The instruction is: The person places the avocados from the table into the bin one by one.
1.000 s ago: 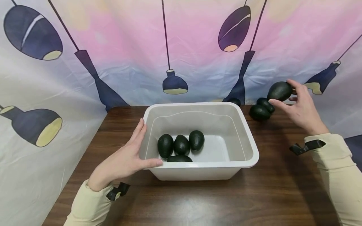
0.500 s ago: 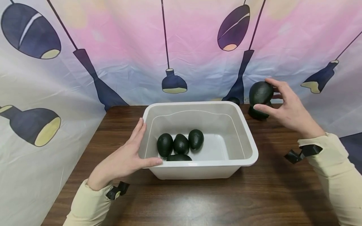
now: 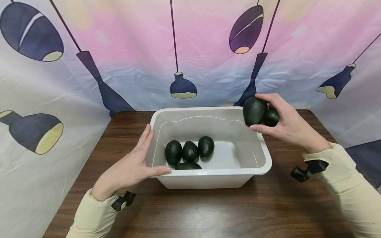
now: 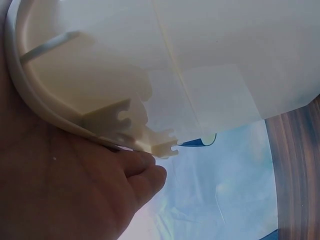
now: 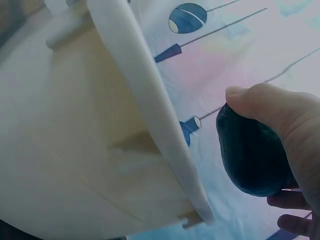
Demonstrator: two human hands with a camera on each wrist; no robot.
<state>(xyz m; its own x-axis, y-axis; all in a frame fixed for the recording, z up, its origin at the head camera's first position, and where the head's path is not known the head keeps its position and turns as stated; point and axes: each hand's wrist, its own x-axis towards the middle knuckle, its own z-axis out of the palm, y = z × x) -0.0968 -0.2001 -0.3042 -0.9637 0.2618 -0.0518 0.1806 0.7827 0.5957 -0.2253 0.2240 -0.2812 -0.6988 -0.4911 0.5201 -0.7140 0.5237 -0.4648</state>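
In the head view my right hand (image 3: pixel 285 124) grips a dark green avocado (image 3: pixel 254 111) between thumb and fingers, above the back right corner of a pale plastic bin (image 3: pixel 214 172). The right wrist view shows the same avocado (image 5: pixel 252 152) held outside the rim. My left hand (image 3: pixel 128 168) rests on the bin's front left corner, its thumb along the front rim and its straight fingers on the left side. Inside, several avocados (image 3: pixel 190 152) lie at the left; one is partly hidden by the front wall.
Another avocado (image 3: pixel 271 117) shows behind the right hand's thumb and fingers, partly hidden. The bin stands on a dark wooden table (image 3: pixel 208 211). A fabric backdrop (image 3: pixel 143 72) printed with lamps hangs behind the table's far edge.
My right hand has carried the avocado left and down, from above the avocados at the back right to the bin's back right corner. The left hand keeps its place.
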